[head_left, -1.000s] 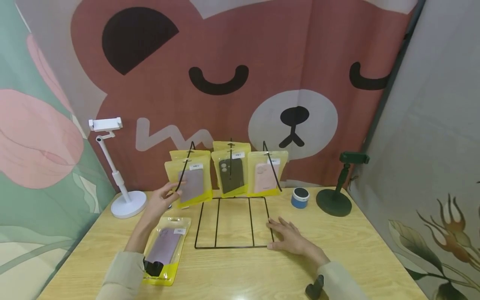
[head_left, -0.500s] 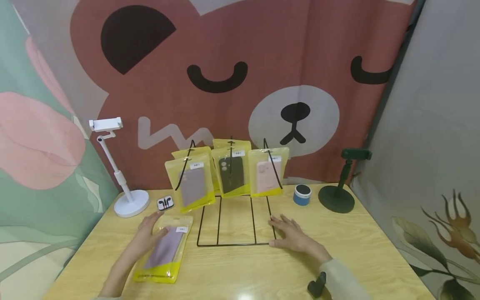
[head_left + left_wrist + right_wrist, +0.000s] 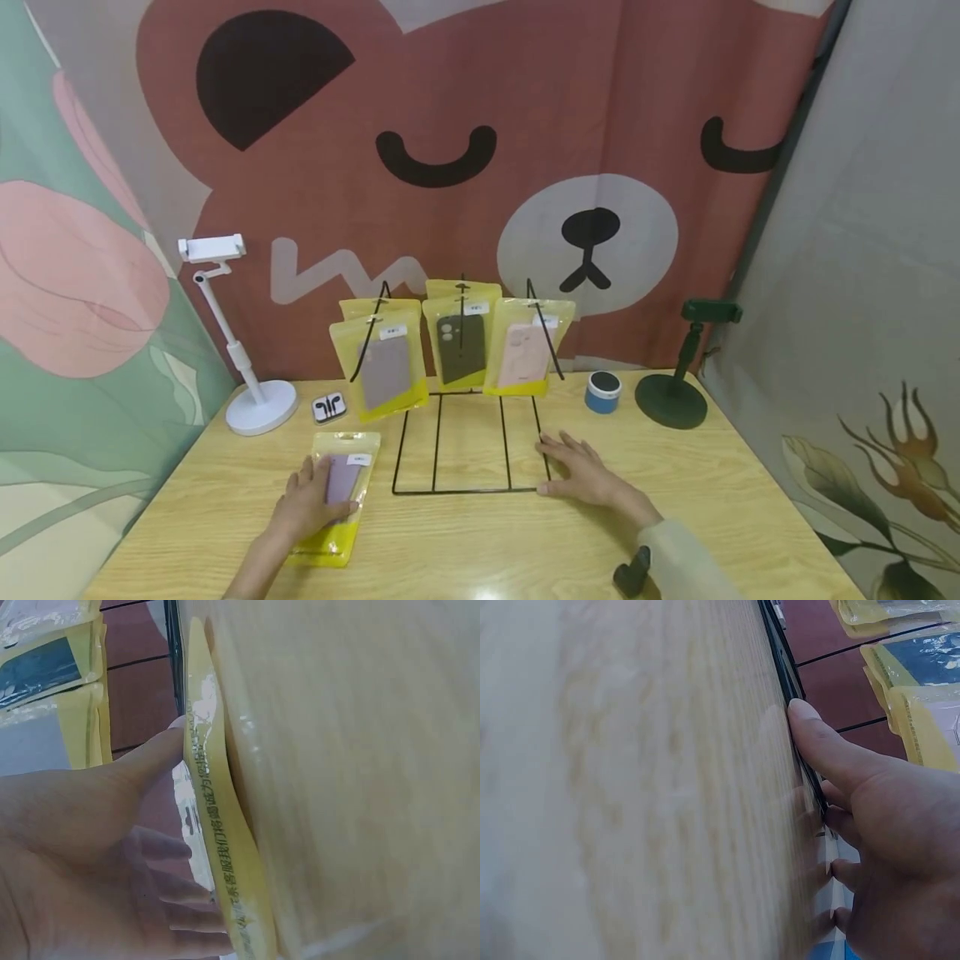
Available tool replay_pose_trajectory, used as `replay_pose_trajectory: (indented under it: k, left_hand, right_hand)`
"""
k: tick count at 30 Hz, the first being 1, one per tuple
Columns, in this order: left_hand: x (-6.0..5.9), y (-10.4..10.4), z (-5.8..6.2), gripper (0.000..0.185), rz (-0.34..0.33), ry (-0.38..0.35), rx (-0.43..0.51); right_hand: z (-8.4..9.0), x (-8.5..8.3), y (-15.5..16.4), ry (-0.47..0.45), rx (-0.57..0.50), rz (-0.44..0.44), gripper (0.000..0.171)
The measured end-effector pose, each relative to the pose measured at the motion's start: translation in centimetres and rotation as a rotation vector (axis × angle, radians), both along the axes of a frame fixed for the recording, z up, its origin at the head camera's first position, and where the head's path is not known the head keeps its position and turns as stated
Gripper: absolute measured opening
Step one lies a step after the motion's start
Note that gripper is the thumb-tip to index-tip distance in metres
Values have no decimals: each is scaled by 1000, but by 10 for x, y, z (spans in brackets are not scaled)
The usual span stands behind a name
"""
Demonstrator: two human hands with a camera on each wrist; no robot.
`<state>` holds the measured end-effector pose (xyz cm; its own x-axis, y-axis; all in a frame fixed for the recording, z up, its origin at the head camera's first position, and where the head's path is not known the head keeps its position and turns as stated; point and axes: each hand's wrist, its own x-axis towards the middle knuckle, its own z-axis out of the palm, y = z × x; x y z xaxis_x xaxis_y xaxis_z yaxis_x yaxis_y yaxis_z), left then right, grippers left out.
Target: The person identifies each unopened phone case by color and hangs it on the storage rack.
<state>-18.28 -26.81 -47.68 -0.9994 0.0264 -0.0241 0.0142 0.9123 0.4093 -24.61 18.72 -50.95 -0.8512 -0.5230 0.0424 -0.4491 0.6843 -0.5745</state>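
Note:
My left hand (image 3: 303, 504) rests spread over a clear-and-yellow bag with a purple phone case (image 3: 343, 479) lying on the table. Its thumb (image 3: 161, 750) reaches the bag's near part in the left wrist view, and the other fingertips lie against the bag, partly hidden. With fingers loosely spread, my right hand (image 3: 581, 471) touches the right side of a black wire rack's base (image 3: 472, 492). From the rack's hooks hang a front bag with a greyish-purple phone case (image 3: 385, 371), a bag with a dark phone case (image 3: 461, 350) and a bag with a pink phone case (image 3: 522, 354).
A white phone stand (image 3: 260, 408) and boxed earphones (image 3: 329, 407) stand at the back left. Back right are a small blue-and-white cylinder (image 3: 602, 393) and a green phone stand (image 3: 671, 402). A bear-print curtain (image 3: 450, 225) hangs behind the wooden table (image 3: 450, 550).
My left hand has left the bag hanging at the left hook and come down onto the bag on the table. The hanging bags sway slightly. My right hand stays at the rack's base.

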Motion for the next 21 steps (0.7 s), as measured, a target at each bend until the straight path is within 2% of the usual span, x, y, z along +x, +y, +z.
replay_pose_trajectory:
  k: [8, 14, 18, 21]
  left_hand:
    - [0, -10, 0, 95, 68, 14, -46]
    - [2, -11, 5, 87, 96, 14, 7]
    - [3, -14, 9, 94, 94, 51, 45]
    - [3, -20, 6, 100, 84, 72, 112]
  right_hand:
    - [3, 1, 0, -5, -5, 4, 73]
    - [1, 0, -1, -14, 3, -5, 73]
    - [0, -1, -1, -15, -4, -7, 74]
    - [-1, 0, -1, -17, -3, -6, 74]
